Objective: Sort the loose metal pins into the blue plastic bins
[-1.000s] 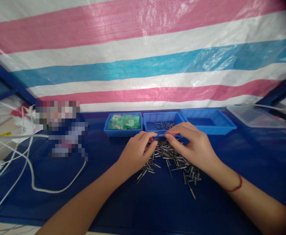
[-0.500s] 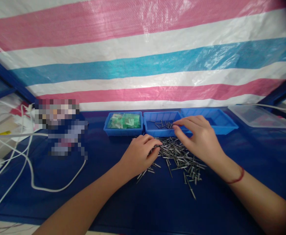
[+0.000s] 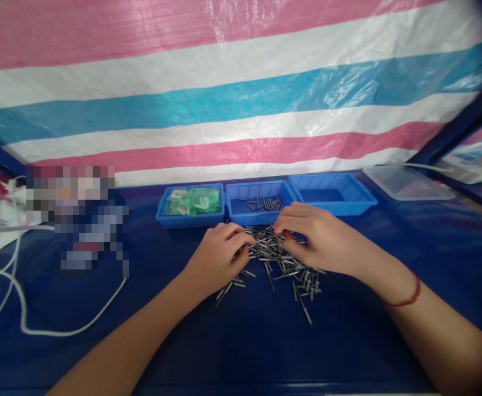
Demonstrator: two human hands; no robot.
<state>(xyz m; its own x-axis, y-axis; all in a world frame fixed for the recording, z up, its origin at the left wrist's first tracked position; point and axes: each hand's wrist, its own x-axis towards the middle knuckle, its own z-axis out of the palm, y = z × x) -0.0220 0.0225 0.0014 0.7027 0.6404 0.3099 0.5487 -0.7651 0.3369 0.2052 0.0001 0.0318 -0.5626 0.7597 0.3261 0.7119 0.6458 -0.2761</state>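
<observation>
Striped pink/white/blue sheet (image 3: 224,110) is hung behind the far edge of the blue surface (image 3: 266,352). Clutter (image 3: 71,192) at the far left corner is masked by pixelation; white cable (image 3: 71,333) is looped along the left edge. Pile of metal pins (image 3: 268,250) is spread mid-surface toward the far edge, a few stray pins (image 3: 306,311) scattered toward the near edge. 3 blue bins are lined up along the far edge: right bin (image 3: 348,209), middle bin (image 3: 251,219) directly behind the pile, left bin (image 3: 191,221). Clear plastic panel (image 3: 410,184) is laid near the far right corner. 2 hands are held apart at the pile: left hand (image 3: 220,258) curled at its left side, right hand (image 3: 319,236) bent over its far right part, just in front of the middle bin. Whether a pin is gripped in either can't be told; fingertips are lost against the pile. Green-tinted bags (image 3: 203,201) are packed in the left bin. Red band (image 3: 410,300) is worn on the right wrist. Loose pins (image 3: 272,204) are grouped toward the middle bin's right end.
</observation>
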